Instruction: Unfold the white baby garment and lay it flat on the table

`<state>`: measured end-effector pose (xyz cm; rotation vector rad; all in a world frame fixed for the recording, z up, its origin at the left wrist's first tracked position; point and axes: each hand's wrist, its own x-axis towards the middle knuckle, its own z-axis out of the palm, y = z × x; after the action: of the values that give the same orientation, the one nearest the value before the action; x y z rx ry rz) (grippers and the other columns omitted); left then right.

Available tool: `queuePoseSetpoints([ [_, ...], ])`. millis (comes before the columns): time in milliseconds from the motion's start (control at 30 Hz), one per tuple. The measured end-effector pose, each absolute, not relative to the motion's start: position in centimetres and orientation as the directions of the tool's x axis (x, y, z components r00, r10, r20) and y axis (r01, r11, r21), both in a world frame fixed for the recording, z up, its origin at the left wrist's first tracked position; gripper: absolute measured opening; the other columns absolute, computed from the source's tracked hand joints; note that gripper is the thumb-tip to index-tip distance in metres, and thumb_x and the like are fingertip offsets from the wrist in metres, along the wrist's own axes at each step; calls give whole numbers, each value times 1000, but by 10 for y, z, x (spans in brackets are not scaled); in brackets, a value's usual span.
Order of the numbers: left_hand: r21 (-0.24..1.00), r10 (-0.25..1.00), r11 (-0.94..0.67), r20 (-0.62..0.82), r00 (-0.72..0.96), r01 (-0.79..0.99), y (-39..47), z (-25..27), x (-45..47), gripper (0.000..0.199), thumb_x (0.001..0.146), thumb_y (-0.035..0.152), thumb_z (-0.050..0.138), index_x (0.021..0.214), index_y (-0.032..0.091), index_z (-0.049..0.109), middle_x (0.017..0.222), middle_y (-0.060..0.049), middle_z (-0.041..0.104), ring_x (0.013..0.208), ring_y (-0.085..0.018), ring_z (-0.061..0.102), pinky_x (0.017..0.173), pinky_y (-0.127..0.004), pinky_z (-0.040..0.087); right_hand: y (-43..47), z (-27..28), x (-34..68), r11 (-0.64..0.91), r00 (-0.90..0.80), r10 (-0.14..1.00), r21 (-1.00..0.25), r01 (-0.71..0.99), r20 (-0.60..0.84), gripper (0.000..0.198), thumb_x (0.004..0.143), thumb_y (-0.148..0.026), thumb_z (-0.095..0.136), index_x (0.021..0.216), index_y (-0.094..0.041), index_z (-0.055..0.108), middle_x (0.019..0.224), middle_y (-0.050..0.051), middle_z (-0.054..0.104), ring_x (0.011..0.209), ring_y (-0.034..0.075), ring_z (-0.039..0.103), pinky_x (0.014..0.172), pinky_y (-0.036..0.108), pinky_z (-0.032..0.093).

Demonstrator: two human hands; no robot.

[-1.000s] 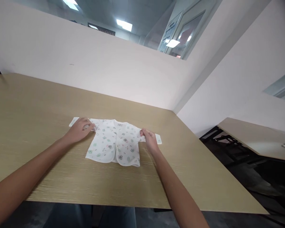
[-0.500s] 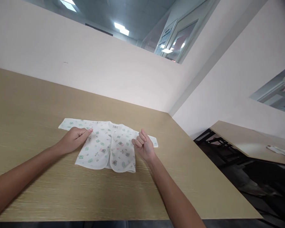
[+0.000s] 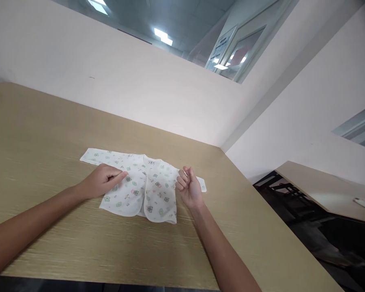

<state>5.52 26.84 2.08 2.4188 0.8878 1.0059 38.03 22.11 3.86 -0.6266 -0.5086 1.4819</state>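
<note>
A small white baby jacket with green and grey animal prints lies face up on the table, its front edges meeting at the middle and parting at the hem. A dark label shows inside its neckline. My left hand is closed over the jacket's left side below the sleeve, thumb pointing inward; its curled fingers are mostly hidden, and no cloth shows bunched in it. Beside the right edge, my right hand is a loose fist with the palm side up, holding nothing visible. It covers part of the right sleeve.
The wood-grain table runs back to a white partition with a glass window above. Another white partition stands on the right. Beyond the table's right edge is a second table with dark legs.
My left hand has shifted slightly inward over the jacket, and its thumb has lifted from the index finger. My right hand stays a fist. The whole view has turned slightly.
</note>
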Motion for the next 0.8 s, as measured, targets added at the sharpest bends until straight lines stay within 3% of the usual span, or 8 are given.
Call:
queuePoseSetpoints([
  [133, 506, 607, -786, 526, 596, 354, 269, 15, 55, 47, 101, 30, 48, 62, 16, 26, 55, 4, 27, 51, -7, 26, 52, -24, 24, 221, 38, 383, -60, 8, 994, -599, -798, -109, 48, 109, -52, 28, 82, -20, 52, 64, -4, 39, 47, 9, 35, 38, 19, 26],
  [233, 496, 598, -792, 512, 617, 356, 269, 13, 56, 46, 101, 29, 49, 63, 16, 27, 56, 4, 29, 52, -7, 27, 53, -24, 24, 221, 38, 385, -29, 29, 996, -585, -811, -90, 54, 105, -61, 29, 86, -20, 58, 79, 3, 54, 67, 14, 53, 47, 22, 40],
  [300, 489, 594, -796, 513, 620, 357, 269, 14, 56, 46, 101, 29, 50, 64, 17, 26, 57, 4, 29, 52, -7, 26, 53, -24, 24, 222, 37, 385, -11, 43, 996, -586, -810, -79, 50, 103, -57, 39, 74, -19, 54, 82, 5, 56, 75, 16, 56, 54, 25, 46],
  [367, 481, 602, -793, 521, 605, 374, 268, 14, 56, 46, 100, 30, 51, 64, 17, 25, 57, 5, 27, 53, -8, 25, 53, -24, 23, 223, 35, 385, -2, 46, 997, -597, -802, -65, 51, 101, -41, 51, 57, -19, 37, 70, 2, 47, 71, 14, 52, 58, 25, 46],
  [433, 469, 615, -786, 527, 587, 403, 268, 15, 57, 45, 99, 31, 51, 65, 17, 26, 57, 5, 26, 54, -8, 24, 53, -24, 23, 224, 33, 385, 9, 48, 998, -614, -789, -47, 59, 97, -27, 57, 53, -19, 18, 59, -1, 31, 62, 13, 44, 58, 24, 44],
  [533, 451, 616, -787, 528, 584, 422, 268, 16, 58, 44, 99, 32, 51, 65, 17, 27, 58, 5, 26, 54, -8, 25, 53, -23, 24, 224, 32, 386, 15, 43, 999, -637, -771, -28, 62, 99, -24, 53, 54, -20, 9, 54, -5, 13, 53, 12, 28, 53, 25, 39],
  [667, 455, 621, -782, 514, 592, 426, 269, 14, 57, 44, 99, 32, 52, 65, 17, 28, 58, 5, 27, 54, -8, 25, 54, -23, 23, 223, 36, 388, 21, 58, 998, -634, -773, -38, 58, 108, -32, 37, 55, -20, 16, 53, -8, 4, 48, 11, 9, 46, 24, 30],
  [800, 481, 634, -769, 481, 606, 422, 271, 11, 56, 46, 99, 34, 52, 64, 17, 27, 57, 4, 27, 54, -8, 25, 54, -24, 22, 224, 39, 392, 74, 165, 983, -662, -746, -76, 53, 111, -37, 32, 61, -20, 36, 53, -10, 8, 47, 10, 1, 41, 23, 22],
])
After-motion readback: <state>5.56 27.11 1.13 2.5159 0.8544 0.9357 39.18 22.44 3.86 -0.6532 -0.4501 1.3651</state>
